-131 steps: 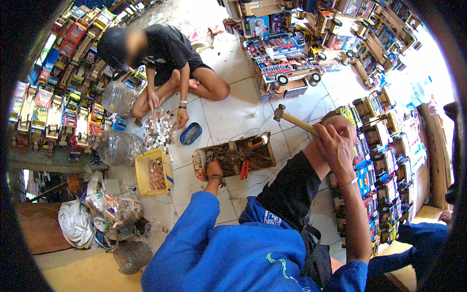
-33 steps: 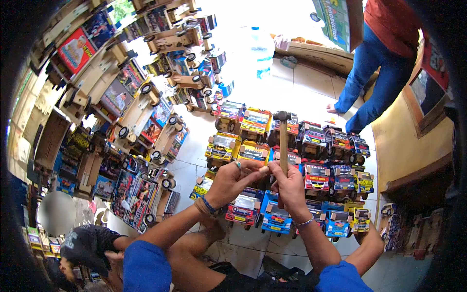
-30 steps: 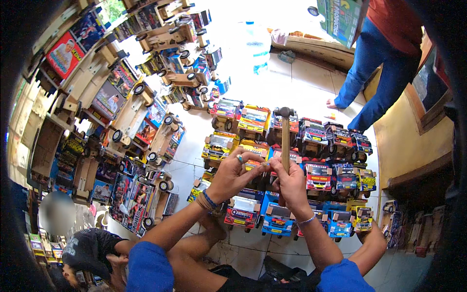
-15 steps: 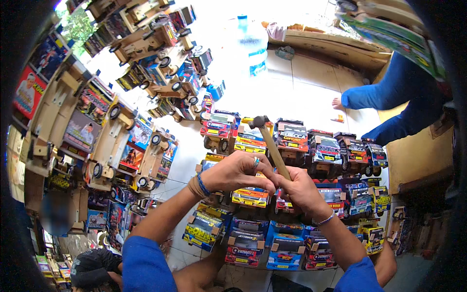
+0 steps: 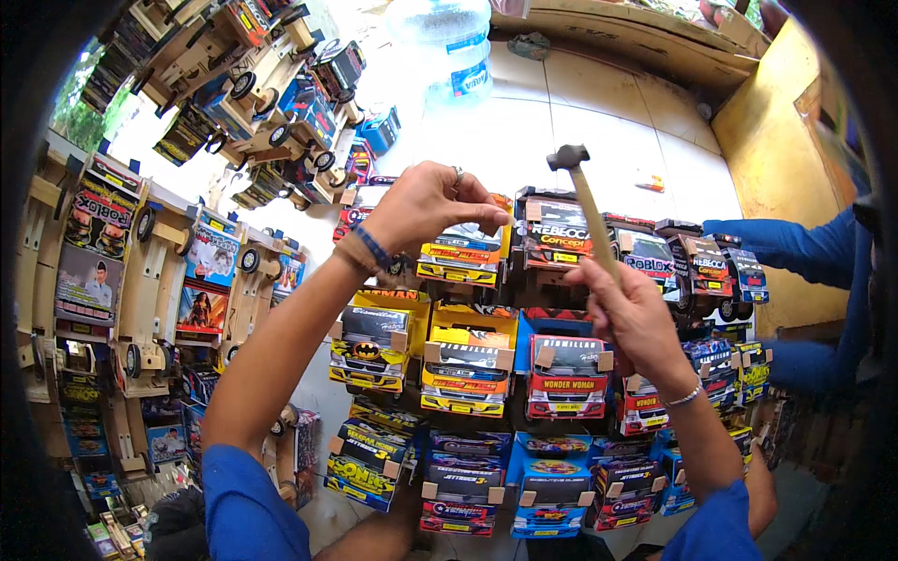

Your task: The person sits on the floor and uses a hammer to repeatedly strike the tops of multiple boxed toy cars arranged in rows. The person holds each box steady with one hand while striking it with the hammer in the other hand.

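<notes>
My right hand [image 5: 636, 313] grips a hammer [image 5: 596, 217] by its wooden handle, with the dark metal head raised up and away from me. Its fingers cover the lower end of the handle. My left hand [image 5: 435, 210] is pinched at the fingertips, over a yellow toy truck [image 5: 463, 260] in the far row; anything between the fingertips is too small to make out. Close to the right hand stand a red and blue toy truck [image 5: 567, 376] and a dark truck with a red front [image 5: 554, 234]. Small wooden blocks [image 5: 505, 359] stick out at the front corners of several trucks.
Rows of toy trucks, including a blue one [image 5: 552, 496], cover the tiled floor before me. More trucks are stacked on their sides at left [image 5: 117, 243]. A large clear water bottle [image 5: 444, 47] stands far off. Another person's blue trouser leg [image 5: 795, 252] is at right.
My hands, close together before, are now apart. The left has moved forward to the far row; the right has carried the hammer to the right. The view has shifted too.
</notes>
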`<move>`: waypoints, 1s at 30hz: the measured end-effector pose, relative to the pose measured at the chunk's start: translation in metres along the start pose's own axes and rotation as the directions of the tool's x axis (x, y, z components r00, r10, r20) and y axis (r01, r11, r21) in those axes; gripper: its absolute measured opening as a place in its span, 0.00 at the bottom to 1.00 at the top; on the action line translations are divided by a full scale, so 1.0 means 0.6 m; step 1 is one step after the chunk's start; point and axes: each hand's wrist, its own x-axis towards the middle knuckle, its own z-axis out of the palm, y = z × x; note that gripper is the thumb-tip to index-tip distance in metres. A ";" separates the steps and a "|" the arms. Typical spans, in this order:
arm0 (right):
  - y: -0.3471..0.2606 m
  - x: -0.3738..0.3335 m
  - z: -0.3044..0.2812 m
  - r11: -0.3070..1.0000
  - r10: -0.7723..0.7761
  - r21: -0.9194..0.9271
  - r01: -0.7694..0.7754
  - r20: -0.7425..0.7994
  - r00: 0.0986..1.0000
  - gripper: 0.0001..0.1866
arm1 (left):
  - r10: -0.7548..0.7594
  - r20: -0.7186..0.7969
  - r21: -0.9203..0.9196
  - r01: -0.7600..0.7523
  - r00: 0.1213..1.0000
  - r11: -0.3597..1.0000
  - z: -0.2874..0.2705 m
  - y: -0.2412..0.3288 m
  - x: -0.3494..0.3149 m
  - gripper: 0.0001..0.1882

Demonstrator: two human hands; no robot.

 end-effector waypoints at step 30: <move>0.061 -0.038 -0.045 0.972 -0.081 -0.220 0.083 0.019 0.997 0.16 | -0.093 0.068 0.498 0.047 0.993 0.866 -0.006 -0.035 0.067 0.21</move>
